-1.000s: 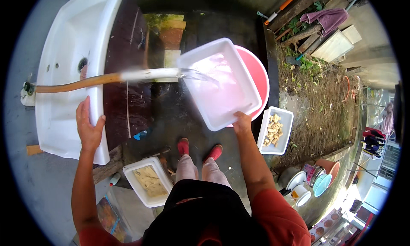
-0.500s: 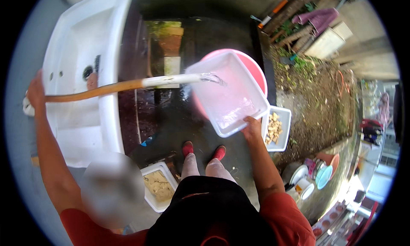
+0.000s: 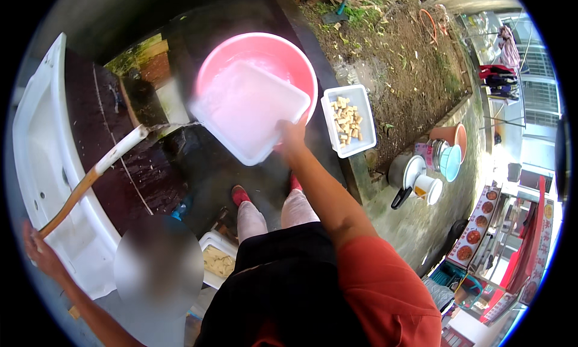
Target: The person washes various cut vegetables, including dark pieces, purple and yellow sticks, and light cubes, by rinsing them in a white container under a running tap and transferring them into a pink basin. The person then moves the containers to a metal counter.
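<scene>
My right hand (image 3: pixel 291 137) grips the near edge of a white plastic tray (image 3: pixel 250 106), blurred by motion. The tray is over a large pink basin (image 3: pixel 304 67) that has water in it. At the far left, my left hand (image 3: pixel 45 257) is closed around the tap, which it mostly hides. From there runs a brown hose (image 3: pixel 75 199) with a white pipe end (image 3: pixel 123 147). A thin stream of water leaves the pipe and reaches toward the tray's left corner.
A white sink (image 3: pixel 39 136) stands at left, beside a wet dark slab (image 3: pixel 90 106). Right of the basin, a white tray (image 3: pixel 367 139) holds several cut tan pieces. Another white tub (image 3: pixel 211 279) with pale pieces sits by my feet. Pots and a bucket (image 3: pixel 427 189) stand at right.
My view has shifted right. The tray has moved from under the pipe's flow to over the basin. The water stream has thinned and now falls outside the tray's middle.
</scene>
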Tool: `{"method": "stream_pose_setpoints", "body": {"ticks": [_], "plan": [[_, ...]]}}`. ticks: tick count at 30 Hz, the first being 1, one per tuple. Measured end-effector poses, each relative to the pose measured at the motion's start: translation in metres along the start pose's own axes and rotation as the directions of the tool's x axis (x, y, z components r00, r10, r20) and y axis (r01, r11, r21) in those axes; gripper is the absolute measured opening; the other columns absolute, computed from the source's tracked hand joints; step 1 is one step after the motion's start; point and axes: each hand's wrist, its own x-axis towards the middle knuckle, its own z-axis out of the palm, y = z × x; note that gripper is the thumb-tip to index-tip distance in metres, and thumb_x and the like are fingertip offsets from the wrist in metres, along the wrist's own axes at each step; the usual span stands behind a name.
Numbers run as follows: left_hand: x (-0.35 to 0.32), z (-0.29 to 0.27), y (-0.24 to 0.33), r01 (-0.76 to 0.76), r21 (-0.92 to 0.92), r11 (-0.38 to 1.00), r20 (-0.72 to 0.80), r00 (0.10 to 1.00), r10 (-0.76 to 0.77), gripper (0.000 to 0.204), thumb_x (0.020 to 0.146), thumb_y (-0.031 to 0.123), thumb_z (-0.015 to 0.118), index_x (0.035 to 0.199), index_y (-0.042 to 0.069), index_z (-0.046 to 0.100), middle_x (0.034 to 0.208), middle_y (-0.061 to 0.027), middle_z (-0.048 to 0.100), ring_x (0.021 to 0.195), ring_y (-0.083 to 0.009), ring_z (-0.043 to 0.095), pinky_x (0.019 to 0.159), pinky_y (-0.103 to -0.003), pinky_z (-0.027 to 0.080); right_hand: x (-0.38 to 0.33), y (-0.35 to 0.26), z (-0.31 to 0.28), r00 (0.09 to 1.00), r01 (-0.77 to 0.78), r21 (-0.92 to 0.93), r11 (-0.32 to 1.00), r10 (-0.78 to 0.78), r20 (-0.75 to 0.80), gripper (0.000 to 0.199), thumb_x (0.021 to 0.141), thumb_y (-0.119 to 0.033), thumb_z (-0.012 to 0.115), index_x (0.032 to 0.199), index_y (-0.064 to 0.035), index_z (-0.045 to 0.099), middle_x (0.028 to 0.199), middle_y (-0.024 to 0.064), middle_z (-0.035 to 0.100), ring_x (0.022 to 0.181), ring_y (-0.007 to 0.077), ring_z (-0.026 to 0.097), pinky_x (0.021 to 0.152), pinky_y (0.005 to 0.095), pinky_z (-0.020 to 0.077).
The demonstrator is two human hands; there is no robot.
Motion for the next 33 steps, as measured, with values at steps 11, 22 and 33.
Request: {"method": "stream_pose_setpoints", "body": {"ticks": [11,22,33], "plan": [[-0.225,0.246,0.521,0.991,0.066,0.120,0.981,-0.043,-0.189,0.079,0.081,0.030,0.067,0.142,0.009,0.022,0.127,-0.0153,0.049,0.114,-0.0293,0.048,0.096,-0.041,0.036,0.113,0.009,-0.108,0.989,-0.081,0.094,0.992,0.092,-0.119,0.089,0.062,0.001,0.054,0.140,-0.0133,0.015,0.114,0.0208,0.043,0.100,0.0345,0.050,0.082,0.0403,0.0464],[-0.334,0.350,0.595,0.997,0.056,0.044,0.922,-0.035,-0.385,0.061,0.057,-0.010,0.041,0.117,-0.001,0.045,0.096,-0.0134,0.056,0.085,-0.0287,0.059,0.067,-0.040,0.053,0.138,0.131,-0.238,0.727,-0.631,-0.058,0.774,0.616,0.303,0.075,0.073,-0.036,0.064,0.134,-0.0204,0.023,0.111,0.0151,0.048,0.087,0.0299,0.056,0.070,0.0529,0.0478],[-0.253,0.389,0.544,0.755,-0.168,0.634,0.734,0.525,-0.430,0.059,0.064,-0.012,0.039,0.122,-0.002,0.043,0.098,-0.0112,0.057,0.082,-0.0242,0.060,0.072,-0.032,0.050,0.286,0.238,-0.435,0.701,-0.326,0.391,0.861,0.498,-0.511,0.052,0.070,-0.004,0.068,0.117,0.0034,0.046,0.105,0.0130,0.058,0.092,0.0243,0.058,0.079,0.0361,0.0470]]}}
